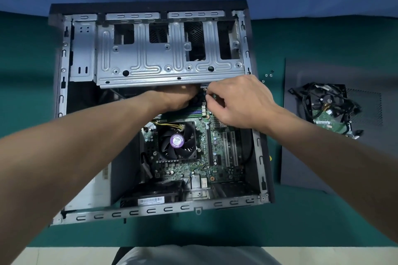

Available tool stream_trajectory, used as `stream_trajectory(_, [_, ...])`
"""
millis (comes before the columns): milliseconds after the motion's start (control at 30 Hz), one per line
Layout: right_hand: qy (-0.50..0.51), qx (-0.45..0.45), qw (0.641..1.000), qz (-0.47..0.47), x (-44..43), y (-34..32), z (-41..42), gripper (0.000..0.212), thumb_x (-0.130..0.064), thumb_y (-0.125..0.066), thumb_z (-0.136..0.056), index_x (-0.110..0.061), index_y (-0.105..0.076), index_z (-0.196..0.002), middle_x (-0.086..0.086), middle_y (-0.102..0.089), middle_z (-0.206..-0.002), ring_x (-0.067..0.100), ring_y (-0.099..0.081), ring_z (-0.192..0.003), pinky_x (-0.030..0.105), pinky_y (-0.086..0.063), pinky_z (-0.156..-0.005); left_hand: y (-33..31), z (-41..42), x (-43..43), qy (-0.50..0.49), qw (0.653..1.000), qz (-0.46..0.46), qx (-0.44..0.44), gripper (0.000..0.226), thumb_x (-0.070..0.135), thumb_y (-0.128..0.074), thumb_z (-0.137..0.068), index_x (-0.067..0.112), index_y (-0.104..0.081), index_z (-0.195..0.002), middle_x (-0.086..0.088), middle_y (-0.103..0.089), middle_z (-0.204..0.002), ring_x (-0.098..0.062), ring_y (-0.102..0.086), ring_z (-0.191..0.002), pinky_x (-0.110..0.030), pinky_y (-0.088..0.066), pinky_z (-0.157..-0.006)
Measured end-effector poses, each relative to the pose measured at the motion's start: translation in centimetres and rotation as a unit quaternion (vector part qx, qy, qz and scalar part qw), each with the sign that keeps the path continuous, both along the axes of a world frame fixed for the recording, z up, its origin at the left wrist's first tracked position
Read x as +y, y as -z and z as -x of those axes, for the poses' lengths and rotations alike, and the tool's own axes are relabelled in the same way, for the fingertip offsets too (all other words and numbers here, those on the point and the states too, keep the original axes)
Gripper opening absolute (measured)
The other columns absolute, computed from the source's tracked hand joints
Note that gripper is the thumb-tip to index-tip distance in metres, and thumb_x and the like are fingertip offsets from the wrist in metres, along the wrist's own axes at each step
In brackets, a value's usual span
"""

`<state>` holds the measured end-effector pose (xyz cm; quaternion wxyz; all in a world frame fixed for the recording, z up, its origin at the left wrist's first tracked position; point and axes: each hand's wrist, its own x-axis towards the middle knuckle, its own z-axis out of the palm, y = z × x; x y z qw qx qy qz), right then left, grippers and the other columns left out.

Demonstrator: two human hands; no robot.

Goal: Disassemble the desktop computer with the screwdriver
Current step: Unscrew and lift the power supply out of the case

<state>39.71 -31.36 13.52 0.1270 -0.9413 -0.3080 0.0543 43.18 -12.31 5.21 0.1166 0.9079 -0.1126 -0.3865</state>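
The desktop computer case (62, 84) lies open on its side on the green table. Inside it are the motherboard (217, 157), the CPU fan (177, 141) and the silver drive cage (163, 58). Both hands reach in at the memory slots (197, 112), just below the cage's front edge. My right hand (241, 101) pinches the end of a green memory module (213, 95) between thumb and forefinger. My left hand (178, 98) is curled down over the slots beside it, its fingertips hidden. No screwdriver shows clearly.
The removed dark side panel (301, 168) lies to the right, with a hard drive, fan and cable bundle (329, 112) on it. A few loose screws (268, 75) lie between case and panel. A small yellow object (270, 158) sticks out at the case's right wall.
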Motion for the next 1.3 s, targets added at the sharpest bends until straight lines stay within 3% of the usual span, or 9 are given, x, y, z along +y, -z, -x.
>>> stream_trajectory(167, [-0.001, 0.007, 1.000, 0.003, 0.0, 0.0, -0.1, 0.035, -0.036, -0.036, -0.088, -0.016, -0.063, -0.077, -0.005, -0.061, -0.063, 0.021, -0.053, -0.053, 0.026, -0.032, -0.054, -1.2, -0.4, -0.3, -0.012, 0.999, 0.020, -0.036, 0.038, 0.015, -0.044, -0.095, 0.004, -0.041, -0.131, -0.019, -0.047, -0.133, -0.031, -0.046, -0.120, -0.036, -0.031, -0.105])
stream_trajectory(267, [-0.006, 0.000, 1.000, 0.002, -0.1, -0.1, 0.0, 0.033, -0.035, -0.038, -0.088, -0.017, -0.062, -0.076, -0.006, -0.060, -0.062, 0.021, -0.052, -0.052, 0.026, -0.028, -0.054, -1.6, 0.6, -0.8, -0.016, 0.996, 0.017, -0.082, 0.039, 0.021, -0.035, -0.100, 0.007, -0.039, -0.136, -0.024, -0.044, -0.139, -0.035, -0.044, -0.126, -0.037, -0.030, -0.106])
stream_trajectory(400, [-0.008, -0.001, 1.000, 0.012, -0.2, -0.1, -0.1, 0.030, -0.034, -0.039, -0.089, -0.017, -0.058, -0.073, -0.006, -0.057, -0.061, 0.021, -0.048, -0.051, 0.026, -0.026, -0.055, -2.6, 1.0, -1.1, 0.018, 0.999, 0.000, -0.028, 0.049, 0.026, -0.026, -0.105, 0.003, -0.026, -0.148, -0.021, -0.020, -0.156, -0.034, -0.020, -0.143, -0.039, -0.013, -0.115])
stream_trajectory(633, [-0.026, -0.009, 1.000, 0.013, -0.1, 0.0, -0.2, 0.026, -0.034, -0.039, -0.087, -0.018, -0.050, -0.069, -0.007, -0.052, -0.060, 0.020, -0.044, -0.051, 0.027, -0.028, -0.056, -4.9, 1.6, -0.8, -0.068, 0.995, 0.075, 0.006, 0.056, 0.038, -0.028, -0.103, 0.002, -0.033, -0.145, -0.023, -0.027, -0.153, -0.035, -0.025, -0.140, -0.043, -0.019, -0.113])
stream_trajectory(733, [-0.038, -0.014, 0.999, 0.016, 0.0, 0.0, -0.2, 0.022, -0.033, -0.040, -0.086, -0.021, -0.043, -0.068, -0.007, -0.050, -0.059, 0.021, -0.041, -0.051, 0.028, -0.029, -0.056, -5.6, 2.4, -2.0, 0.019, 0.997, 0.067, -0.023, 0.032, 0.020, -0.039, -0.100, 0.001, -0.052, -0.122, -0.025, -0.055, -0.120, -0.037, -0.054, -0.109, -0.037, -0.039, -0.080])
stream_trajectory(833, [-0.047, -0.015, 0.998, 0.038, 0.1, 0.0, -0.3, 0.023, -0.036, -0.038, -0.086, -0.022, -0.042, -0.068, -0.001, -0.059, -0.062, 0.024, -0.045, -0.052, 0.029, -0.030, -0.054, -6.1, 3.9, -1.9, 0.117, 0.982, 0.006, -0.149, 0.017, 0.019, -0.052, -0.091, 0.010, -0.057, -0.104, -0.009, -0.062, -0.095, -0.031, -0.062, -0.089, -0.031, -0.036, -0.061])
stream_trajectory(967, [-0.064, -0.028, 0.993, 0.090, 0.4, 0.1, -0.3, 0.022, -0.039, -0.037, -0.085, -0.024, -0.040, -0.069, 0.001, -0.064, -0.068, 0.028, -0.055, -0.057, 0.030, -0.031, -0.051, -7.0, 6.8, 0.2, 0.148, 0.960, 0.012, -0.238, 0.025, 0.017, -0.052, -0.087, 0.014, -0.061, -0.110, -0.007, -0.068, -0.105, -0.030, -0.063, -0.098, -0.034, -0.044, -0.078])
stream_trajectory(1133, [-0.061, -0.036, 0.984, 0.165, 1.2, -0.1, 0.1, 0.026, -0.039, -0.038, -0.089, -0.022, -0.056, -0.083, -0.004, -0.065, -0.082, 0.021, -0.056, -0.066, 0.028, -0.032, -0.051, -8.8, 11.6, 5.6, 0.015, 0.948, 0.076, -0.310, 0.035, 0.011, -0.058, -0.089, 0.008, -0.060, -0.125, -0.009, -0.062, -0.127, -0.027, -0.054, -0.122, -0.041, -0.039, -0.104])
stream_trajectory(1300, [0.064, 0.100, 0.993, -0.006, 5.6, -1.5, 4.7, 0.027, -0.034, -0.046, -0.095, -0.018, -0.061, -0.110, 0.002, -0.062, -0.109, 0.021, -0.060, -0.098, 0.030, -0.045, -0.079, -10.0, 17.9, 11.1, -0.060, 0.917, 0.052, -0.391, 0.048, 0.039, -0.046, -0.099, 0.009, -0.051, -0.136, -0.006, -0.046, -0.145, -0.020, -0.037, -0.138, -0.034, -0.022, -0.114])
